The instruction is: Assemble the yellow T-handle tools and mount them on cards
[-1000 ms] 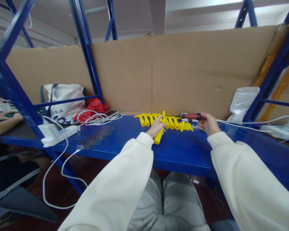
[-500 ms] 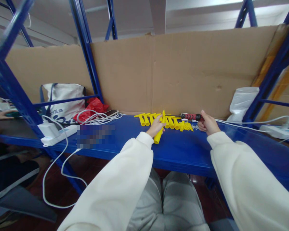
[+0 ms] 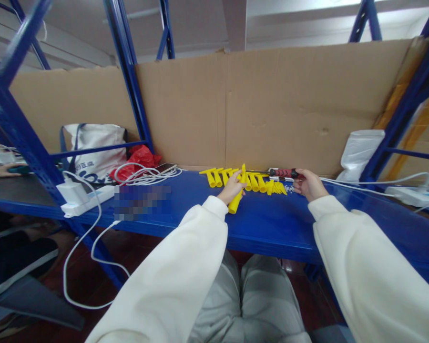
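Note:
My left hand [image 3: 231,186] is closed around a yellow T-shaped plastic piece [image 3: 235,204], whose hollow round end points toward me. My right hand [image 3: 310,185] has its fingers closed on the end of a screwdriver's red and black handle [image 3: 284,173]. The screwdriver lies level, its thin shaft reaching left to the yellow piece; the tip's exact contact is too small to tell. Behind my left hand stand several similar yellow pieces [image 3: 210,177] in a row. Small flat yellow parts [image 3: 277,187] lie between my hands, with tiny silvery bits [image 3: 290,189] beside them.
The blue bench [image 3: 271,224] has a cardboard wall [image 3: 271,105] behind it. On the left are a power strip [image 3: 93,197], coiled white cables [image 3: 146,176], a red bag [image 3: 141,157] and a cloth bag [image 3: 96,147]. A white plastic bag [image 3: 361,152] stands right. A person's arm [image 3: 0,171] shows far left.
My right hand's fingers have shifted and turned on the screwdriver handle. My left hand and the yellow piece stay in place. The person's hand at far left has moved.

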Demonstrator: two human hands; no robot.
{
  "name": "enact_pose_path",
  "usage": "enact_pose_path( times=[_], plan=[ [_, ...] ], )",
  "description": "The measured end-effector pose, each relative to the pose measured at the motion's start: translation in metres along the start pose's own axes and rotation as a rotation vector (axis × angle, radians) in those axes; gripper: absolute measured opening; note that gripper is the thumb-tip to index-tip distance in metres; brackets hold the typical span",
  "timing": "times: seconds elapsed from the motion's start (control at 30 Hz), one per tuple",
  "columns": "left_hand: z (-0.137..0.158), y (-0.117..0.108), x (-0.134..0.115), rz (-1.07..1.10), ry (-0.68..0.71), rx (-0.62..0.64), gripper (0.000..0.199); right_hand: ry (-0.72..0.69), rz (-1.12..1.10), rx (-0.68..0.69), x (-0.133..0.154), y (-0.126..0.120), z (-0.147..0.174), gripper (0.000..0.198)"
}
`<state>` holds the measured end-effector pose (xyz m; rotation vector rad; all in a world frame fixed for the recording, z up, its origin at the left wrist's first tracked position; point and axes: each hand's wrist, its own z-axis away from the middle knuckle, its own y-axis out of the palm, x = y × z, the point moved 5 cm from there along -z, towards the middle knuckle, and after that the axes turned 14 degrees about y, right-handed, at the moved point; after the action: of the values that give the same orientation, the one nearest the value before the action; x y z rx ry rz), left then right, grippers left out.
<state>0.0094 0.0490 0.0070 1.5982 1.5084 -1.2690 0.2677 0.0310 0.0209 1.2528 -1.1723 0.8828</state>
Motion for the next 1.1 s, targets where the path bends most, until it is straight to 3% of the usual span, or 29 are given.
enact_pose_path(
  times=[0.27,0.4,0.6,0.8,1.0,1.1],
  plan=[
    [0.0007,-0.0001,-0.0002,-0.024,0.004,-0.004,0.072,0.046,0.084,-0.099,-0.0027,-0.0023,0.0002,0.041],
    [0.0016,0.0005,-0.0015,-0.013,0.001,-0.001,0.074,0.07,0.011,-0.083,-0.0026,-0.0032,-0.0015,0.032],
    [0.002,-0.0003,-0.0028,-0.016,0.002,-0.007,0.073,0.074,0.081,-0.089,-0.0037,-0.0029,0.0003,0.044],
    [0.0023,-0.0008,-0.0029,-0.009,0.0,-0.016,0.073,0.08,0.034,-0.014,-0.0002,0.0018,0.0037,0.031],
    [0.0029,-0.0001,-0.0031,0.004,0.001,-0.013,0.074,0.096,0.1,-0.009,-0.0019,0.0005,0.0032,0.045],
    [0.003,0.0004,-0.0035,0.001,-0.001,-0.009,0.073,0.076,0.07,-0.048,0.0003,0.0005,0.0039,0.04]
  ],
)
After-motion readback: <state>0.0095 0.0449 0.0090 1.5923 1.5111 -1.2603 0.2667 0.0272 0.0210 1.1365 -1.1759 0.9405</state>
